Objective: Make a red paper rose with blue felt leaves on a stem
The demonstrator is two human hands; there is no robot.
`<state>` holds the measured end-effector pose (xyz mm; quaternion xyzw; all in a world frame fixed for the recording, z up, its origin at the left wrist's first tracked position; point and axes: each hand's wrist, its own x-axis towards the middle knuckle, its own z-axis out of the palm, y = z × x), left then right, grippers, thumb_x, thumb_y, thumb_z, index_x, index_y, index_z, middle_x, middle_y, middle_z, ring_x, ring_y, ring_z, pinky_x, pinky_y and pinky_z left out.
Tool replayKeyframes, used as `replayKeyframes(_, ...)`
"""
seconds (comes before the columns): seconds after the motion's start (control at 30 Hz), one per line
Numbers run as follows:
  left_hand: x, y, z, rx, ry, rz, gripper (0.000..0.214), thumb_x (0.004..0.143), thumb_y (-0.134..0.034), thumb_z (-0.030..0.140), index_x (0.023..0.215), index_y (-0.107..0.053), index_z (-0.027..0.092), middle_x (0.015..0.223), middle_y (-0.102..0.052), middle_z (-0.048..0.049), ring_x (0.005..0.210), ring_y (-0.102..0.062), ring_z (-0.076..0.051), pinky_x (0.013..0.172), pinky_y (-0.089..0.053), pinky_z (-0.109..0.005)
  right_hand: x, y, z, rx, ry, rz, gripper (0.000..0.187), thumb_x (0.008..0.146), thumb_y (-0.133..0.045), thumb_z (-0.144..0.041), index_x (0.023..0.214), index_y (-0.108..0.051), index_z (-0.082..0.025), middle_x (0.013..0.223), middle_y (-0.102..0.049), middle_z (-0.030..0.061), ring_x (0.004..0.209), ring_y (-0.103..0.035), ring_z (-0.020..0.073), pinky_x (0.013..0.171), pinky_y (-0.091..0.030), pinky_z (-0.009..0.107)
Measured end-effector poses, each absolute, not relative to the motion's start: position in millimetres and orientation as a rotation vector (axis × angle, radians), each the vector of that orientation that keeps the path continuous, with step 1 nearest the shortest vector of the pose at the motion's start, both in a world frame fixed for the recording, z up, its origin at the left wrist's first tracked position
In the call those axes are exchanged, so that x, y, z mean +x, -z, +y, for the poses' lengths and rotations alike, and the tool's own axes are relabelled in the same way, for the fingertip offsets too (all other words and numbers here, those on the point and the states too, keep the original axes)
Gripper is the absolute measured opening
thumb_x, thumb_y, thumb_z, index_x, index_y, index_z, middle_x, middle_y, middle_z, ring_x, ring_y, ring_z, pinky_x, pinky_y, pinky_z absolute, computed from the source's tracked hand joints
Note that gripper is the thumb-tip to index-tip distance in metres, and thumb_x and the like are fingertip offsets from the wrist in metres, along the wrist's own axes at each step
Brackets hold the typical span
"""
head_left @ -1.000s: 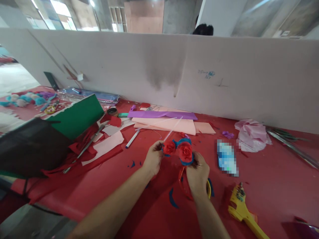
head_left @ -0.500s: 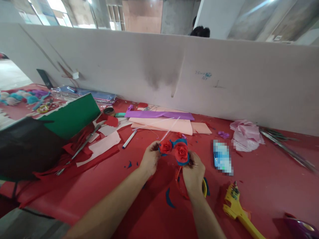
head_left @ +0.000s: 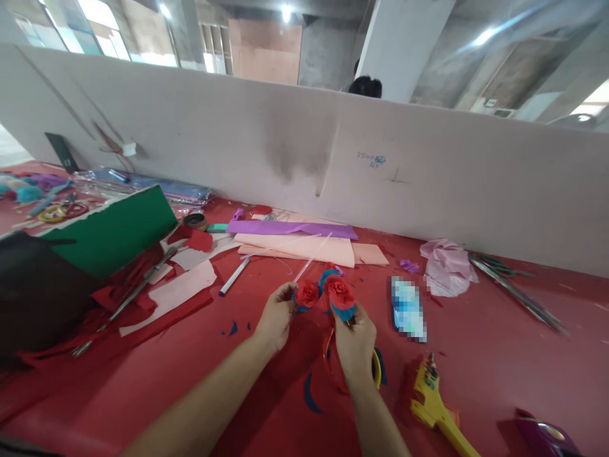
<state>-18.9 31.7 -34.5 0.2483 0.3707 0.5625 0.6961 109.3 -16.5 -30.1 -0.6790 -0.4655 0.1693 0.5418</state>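
Both my hands hold a red hoop that carries two red paper roses with blue backing. My left hand point(head_left: 275, 318) pinches the smaller left rose point(head_left: 307, 294). My right hand point(head_left: 354, 346) is closed round the stem side under the larger right rose point(head_left: 339, 292), over the red hoop point(head_left: 328, 355). A yellow-handled pair of scissors point(head_left: 377, 369) lies on the red table just under my right hand. A thin clear stick point(head_left: 311, 258) slants up behind the roses.
A yellow glue gun point(head_left: 435, 406) lies at the right front, a phone point(head_left: 407, 308) beside the roses, pink tissue point(head_left: 447, 267) further right. Purple and peach paper sheets point(head_left: 299, 240), a white pen point(head_left: 235, 276), green card point(head_left: 114, 228) and red scraps lie left. A grey partition point(head_left: 428, 184) closes the back.
The view has tilted up and shifted right, so everything sits slightly lower and left. My hands keep the same hold on the roses, turning them a little.
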Motion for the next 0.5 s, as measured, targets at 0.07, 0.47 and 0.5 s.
replayKeyframes(0.07, -18.8, 34.0, 31.1, 0.552, -1.256, 0.822, 0.023, 0.046, -0.076, 0.008, 0.064, -0.064, 0.015, 0.066, -0.064, 0.0015, 0.06, -0.055, -0.009, 0.059, -0.045, -0.02, 108.9, 29.4, -16.5, -1.607, -0.411, -1.105, 0.019, 0.075, -0.058, -0.034, 0.069, -0.062, -0.015, 0.06, -0.056, 0.0009, 0.061, -0.046, 0.0165, 0.056, -0.04, 0.024)
replayKeyframes(0.47, -19.5, 33.7, 32.5, 0.542, -1.247, 0.801, 0.025, 0.045, -0.073, 0.005, 0.067, -0.069, 0.015, 0.067, -0.066, 0.0004, 0.06, -0.056, -0.009, 0.057, -0.044, -0.018, 107.2, 29.7, -15.8, -1.643, -0.452, -1.091, 0.021, 0.078, -0.054, -0.035, 0.072, -0.061, -0.016, 0.062, -0.055, 0.0, 0.061, -0.046, 0.0157, 0.057, -0.039, 0.024)
replayKeyframes(0.5, -19.7, 34.7, 34.0, 0.54, -1.243, 0.797, 0.026, 0.045, -0.072, 0.005, 0.068, -0.069, 0.015, 0.069, -0.067, -0.0002, 0.062, -0.057, -0.009, 0.059, -0.045, -0.018, 106.6, 30.3, -15.3, -1.626, -0.469, -1.091, 0.023, 0.078, -0.054, -0.036, 0.076, -0.063, -0.015, 0.065, -0.058, 0.0013, 0.062, -0.048, 0.0164, 0.059, -0.04, 0.025)
